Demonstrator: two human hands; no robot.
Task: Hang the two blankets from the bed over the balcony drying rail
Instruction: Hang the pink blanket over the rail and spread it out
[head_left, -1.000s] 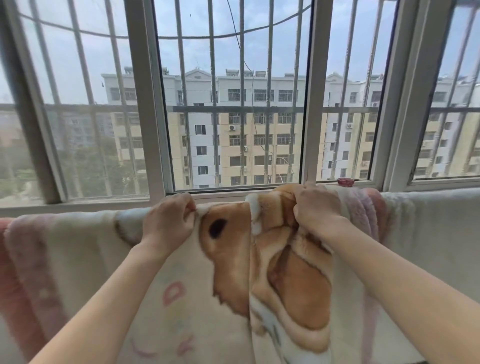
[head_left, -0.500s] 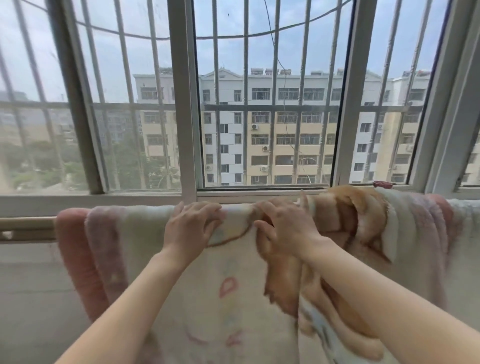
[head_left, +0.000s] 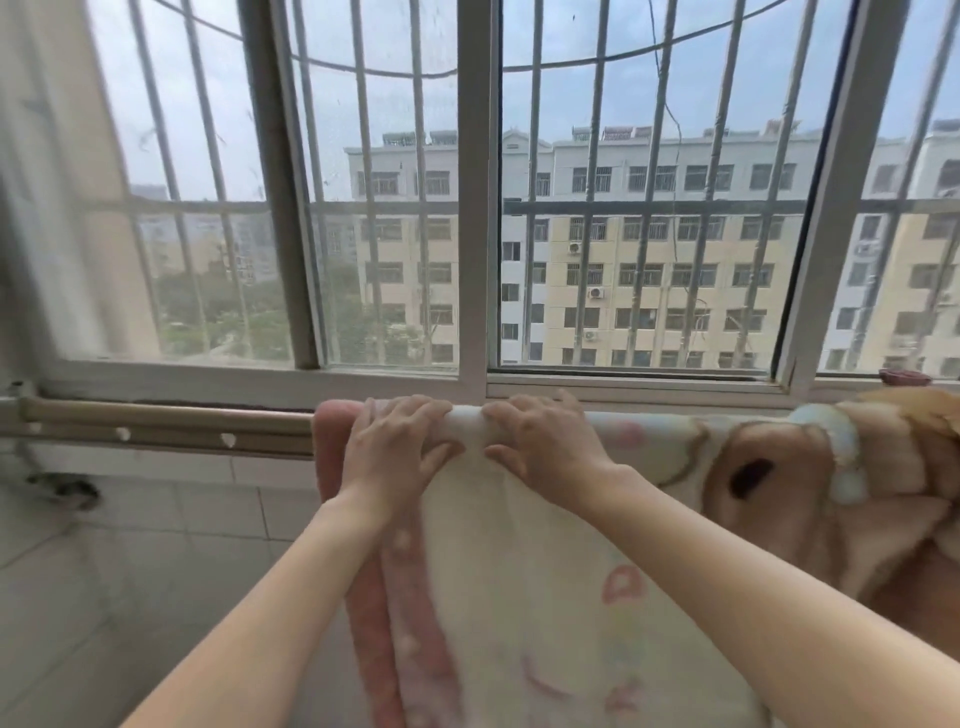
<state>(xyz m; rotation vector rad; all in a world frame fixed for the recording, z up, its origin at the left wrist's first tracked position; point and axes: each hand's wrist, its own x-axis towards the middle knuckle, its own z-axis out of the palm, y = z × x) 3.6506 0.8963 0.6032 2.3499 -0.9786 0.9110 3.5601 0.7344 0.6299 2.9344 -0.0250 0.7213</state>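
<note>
A cream blanket (head_left: 519, 571) with a pink border and a brown cartoon animal hangs over the beige drying rail (head_left: 166, 422) below the window. My left hand (head_left: 395, 449) grips the blanket on top of the rail, just inside its pink left edge. My right hand (head_left: 545, 447) grips it right beside the left, fingers over the top and thumb in front. A bunched brown fold (head_left: 893, 467) of the blanket lies on the rail at the far right. A second blanket is not in view.
The bare stretch of rail runs left to a wall bracket (head_left: 15, 410). A tiled wall (head_left: 156, 545) lies below it. Window frames and outer metal bars (head_left: 475, 208) stand close behind the rail. A small red thing (head_left: 904, 376) sits on the sill at right.
Both hands have slid left along the rail to the blanket's pink edge and now lie side by side. The bunched brown fold is now far to their right.
</note>
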